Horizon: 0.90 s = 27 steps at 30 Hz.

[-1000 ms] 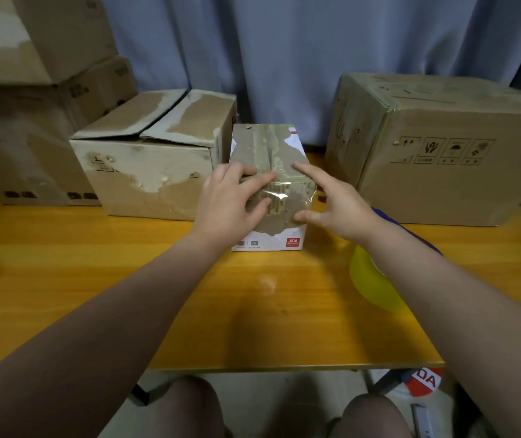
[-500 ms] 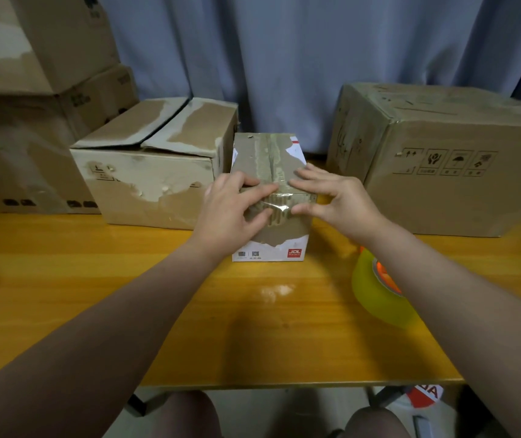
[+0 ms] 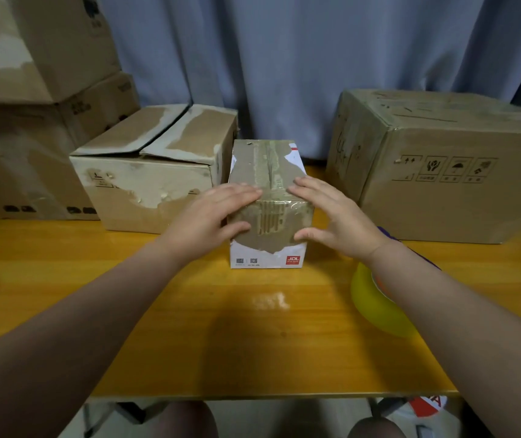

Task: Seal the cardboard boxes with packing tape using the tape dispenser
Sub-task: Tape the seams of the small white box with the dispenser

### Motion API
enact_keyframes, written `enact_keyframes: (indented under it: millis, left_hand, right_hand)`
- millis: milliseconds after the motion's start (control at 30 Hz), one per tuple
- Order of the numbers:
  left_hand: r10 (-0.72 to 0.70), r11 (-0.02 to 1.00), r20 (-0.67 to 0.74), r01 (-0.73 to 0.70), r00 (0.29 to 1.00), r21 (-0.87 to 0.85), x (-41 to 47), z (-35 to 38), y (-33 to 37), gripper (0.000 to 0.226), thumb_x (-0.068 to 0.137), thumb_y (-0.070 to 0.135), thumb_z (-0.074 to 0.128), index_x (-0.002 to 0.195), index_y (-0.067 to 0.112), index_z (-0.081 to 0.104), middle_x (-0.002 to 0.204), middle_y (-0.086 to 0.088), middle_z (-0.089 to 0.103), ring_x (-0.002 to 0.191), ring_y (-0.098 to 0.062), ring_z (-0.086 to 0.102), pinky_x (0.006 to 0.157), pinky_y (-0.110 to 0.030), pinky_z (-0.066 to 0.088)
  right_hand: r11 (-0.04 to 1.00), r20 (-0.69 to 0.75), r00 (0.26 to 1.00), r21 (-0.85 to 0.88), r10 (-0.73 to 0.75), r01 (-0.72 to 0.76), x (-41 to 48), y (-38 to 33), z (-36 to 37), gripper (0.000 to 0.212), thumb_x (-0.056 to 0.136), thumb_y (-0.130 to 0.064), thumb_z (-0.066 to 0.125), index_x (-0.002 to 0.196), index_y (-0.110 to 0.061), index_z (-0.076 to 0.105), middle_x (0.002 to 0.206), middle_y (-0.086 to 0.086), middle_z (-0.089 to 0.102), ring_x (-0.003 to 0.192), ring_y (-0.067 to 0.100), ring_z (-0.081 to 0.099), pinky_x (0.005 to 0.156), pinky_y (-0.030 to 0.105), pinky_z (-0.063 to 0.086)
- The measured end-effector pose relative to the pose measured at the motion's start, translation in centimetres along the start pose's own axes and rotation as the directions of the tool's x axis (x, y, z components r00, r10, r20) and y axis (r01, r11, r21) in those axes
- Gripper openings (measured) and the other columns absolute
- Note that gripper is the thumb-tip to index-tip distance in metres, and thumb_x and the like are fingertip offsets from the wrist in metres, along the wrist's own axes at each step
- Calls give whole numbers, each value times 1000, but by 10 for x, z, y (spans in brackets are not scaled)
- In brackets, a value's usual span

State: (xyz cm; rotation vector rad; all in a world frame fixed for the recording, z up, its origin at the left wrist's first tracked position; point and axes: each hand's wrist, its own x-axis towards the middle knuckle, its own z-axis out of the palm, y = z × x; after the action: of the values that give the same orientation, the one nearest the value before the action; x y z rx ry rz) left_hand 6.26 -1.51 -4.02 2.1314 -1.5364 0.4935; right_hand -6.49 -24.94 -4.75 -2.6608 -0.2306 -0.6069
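A small brown and white box point(image 3: 268, 172) stands on the wooden table in the middle, with clear tape running along its top seam and down its front face. My left hand point(image 3: 210, 216) lies flat over the box's front left edge, fingers on top, thumb on the front. My right hand point(image 3: 332, 213) lies the same way over the front right edge. A yellow roll of packing tape point(image 3: 376, 303) on its dispenser rests on the table under my right forearm, partly hidden.
A larger box with loose, unsealed flaps point(image 3: 155, 165) sits left of the small box. A big closed box point(image 3: 442, 165) stands at the right. More boxes point(image 3: 32, 99) are stacked at far left. A blue curtain hangs behind. The table's front edge point(image 3: 253, 396) is near my knees.
Both hands slid apart from the centre of the taped seam toward the box's front corners. The view moved closer to the box.
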Motion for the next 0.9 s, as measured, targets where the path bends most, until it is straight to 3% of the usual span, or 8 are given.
enact_keyframes:
  millis: [100,200,333,467,633,733,833,900]
  left_hand:
    - [-58,996,20,59,998,-67,5,-4,-1,54,85,20,68,136,22,50,136,13,48,126,-1,36,109,-24,25]
    - [-84,983,7,84,996,-162,11,-8,2,42,89,19,65,131,20,57,133,4,56,127,-9,45,110,-28,30]
    - [-49,998,48,51,998,-31,10,-14,6,52,86,57,48,130,29,57,134,15,52,126,-7,44,108,-31,21]
    - [-267,917,41,267,963,-296,38,-13,16,51,91,59,21,96,42,69,112,19,64,114,-9,55,110,-45,23]
    - [-114,992,68,118,991,-52,44,11,8,52,91,57,38,127,27,60,135,4,56,133,-16,43,117,-43,19]
    - [-13,998,-16,14,1000,68,30,16,5,58,87,55,42,124,16,63,129,-5,61,126,-25,50,111,-41,26]
    - [35,993,-63,-27,997,112,28,16,-1,57,85,53,46,120,12,65,124,-7,64,122,-28,54,108,-42,29]
    - [24,987,-63,-14,998,162,31,15,4,59,86,57,43,117,14,66,120,-6,65,117,-28,57,106,-42,34]
  right_hand:
    - [970,-68,992,229,102,-84,6,-4,-3,61,80,-22,74,136,-22,51,146,2,45,140,12,32,118,36,25]
    - [956,-99,982,266,158,-127,6,-14,1,49,88,-15,66,135,-21,53,147,4,43,141,11,30,118,33,23]
    - [961,-15,989,239,150,-142,0,-30,1,47,90,-45,53,134,-27,51,150,0,38,142,9,21,116,29,18]
    - [737,-132,881,611,455,-290,22,-40,-3,57,104,-38,26,107,-6,73,118,0,65,112,2,55,98,12,36]
    - [865,-122,931,425,345,-265,26,-23,21,29,98,-30,50,121,-19,66,148,5,42,138,14,34,114,31,28]
    - [923,-239,931,337,275,-186,13,-19,32,36,91,-30,61,125,-16,61,151,5,37,138,16,36,113,33,31]
    - [946,-200,948,260,247,-192,10,-18,32,43,89,-27,65,129,-15,56,154,3,31,139,14,31,112,29,29]
    - [906,-213,930,369,298,-206,10,-24,30,35,91,-32,61,122,-16,61,150,-1,37,137,10,34,110,27,31]
